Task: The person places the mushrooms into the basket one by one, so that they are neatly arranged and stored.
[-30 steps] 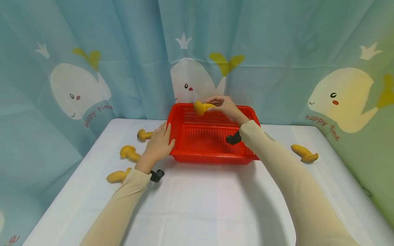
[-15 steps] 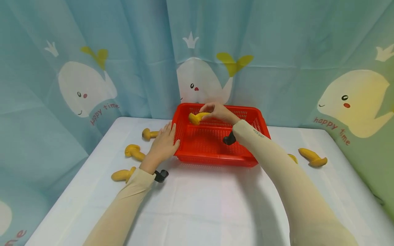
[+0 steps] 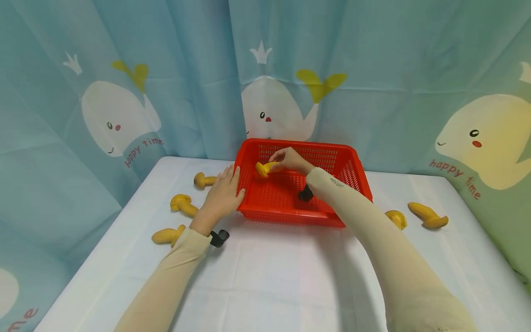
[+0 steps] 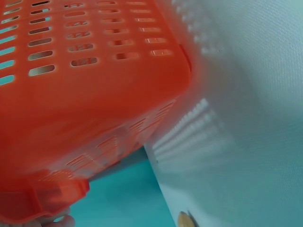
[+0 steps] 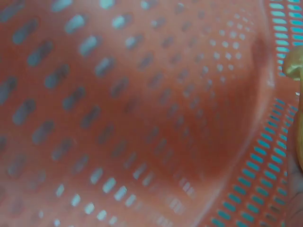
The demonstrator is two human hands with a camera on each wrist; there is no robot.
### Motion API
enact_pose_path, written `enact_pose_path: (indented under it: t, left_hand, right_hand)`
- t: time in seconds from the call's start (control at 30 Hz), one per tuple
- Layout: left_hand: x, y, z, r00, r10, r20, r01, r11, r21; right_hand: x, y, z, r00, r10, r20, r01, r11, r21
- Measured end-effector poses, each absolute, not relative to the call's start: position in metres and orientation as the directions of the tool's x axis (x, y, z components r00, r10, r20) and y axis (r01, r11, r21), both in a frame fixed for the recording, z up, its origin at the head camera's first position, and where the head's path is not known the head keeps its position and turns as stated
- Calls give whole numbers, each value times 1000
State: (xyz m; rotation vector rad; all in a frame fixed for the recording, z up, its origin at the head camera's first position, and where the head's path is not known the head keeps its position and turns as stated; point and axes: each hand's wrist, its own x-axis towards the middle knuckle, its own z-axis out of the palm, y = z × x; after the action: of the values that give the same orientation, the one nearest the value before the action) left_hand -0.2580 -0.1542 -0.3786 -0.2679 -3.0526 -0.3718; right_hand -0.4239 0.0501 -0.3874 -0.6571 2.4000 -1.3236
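Observation:
My right hand (image 3: pixel 289 159) pinches a yellow mushroom (image 3: pixel 263 169) by its stem, inside the red plastic basket (image 3: pixel 290 213), near the back left. The cap points left, away from the fingers. At the edge of the right wrist view, the mushroom's cap (image 5: pixel 294 66) shows beside the perforated basket wall (image 5: pixel 142 118). My left hand (image 3: pixel 221 193) rests on the basket's left rim, its fingers stretched out along it and the thumb apart. The left wrist view shows the basket's outer side (image 4: pixel 94 94), with fingertips just visible at the lower left.
Left of the basket lie three more yellow mushrooms: the far one (image 3: pixel 201 180), the middle one (image 3: pixel 182 204) and the near one (image 3: pixel 166 236). Two others, a nearer one (image 3: pixel 396 219) and an outer one (image 3: pixel 429 216), lie to the right. A whale-printed curtain (image 3: pixel 186 92) hangs behind the white table (image 3: pixel 282 281).
My right hand has lowered the mushroom from rim height down into the basket. The view has shifted slightly, and a mushroom beside the right sleeve has come into sight. The left hand stays on the rim.

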Motion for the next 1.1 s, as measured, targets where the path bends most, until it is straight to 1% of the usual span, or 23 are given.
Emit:
enact_pose_path:
  t: [0.27,0.43,0.57,0.63,0.7,0.8,0.87,0.93,1.0,1.1]
  left_hand:
    - [-258,-153,-378,-986,157,63,168,957,238]
    - [-259,-153,-379,-986,160,57,169,956,239]
    - [-259,-153,-380,-985,160,64,171,956,239]
    - [-259,-153,-380,-985,161,69,173,955,242]
    - [-259,-154,-380,-984,161,74,175,955,241]
    - [-258,-154,-380,-984,164,76,177,956,236]
    - [-258,-154,-380,-984,160,73,173,956,235]
    - [-258,-153,-379,-985,158,70,170,956,237]
    - [-258,-153,-378,-986,155,65,166,956,240]
    - [-258,-153,-378,-986,153,59,163,957,241]
  right_hand:
    - [-427,39,-395,-850,-519,-93,-216,503,-837]
    - [-425,33,-396,-875,-470,-119,-199,572,-795]
    - [-429,35,-402,-882,-463,-93,-224,583,-781]
    - [-452,38,-424,-875,-484,-35,-276,557,-784]
    - [-466,38,-436,-882,-468,-57,-267,594,-759]
    - [-471,37,-440,-892,-445,-76,-249,624,-740]
    - [-449,37,-419,-897,-421,-133,-205,665,-718]
    - [-435,38,-407,-897,-424,-127,-212,664,-717]
    - [-428,40,-400,-887,-443,-131,-217,649,-729]
    - [-427,42,-399,-870,-461,-174,-181,626,-759]
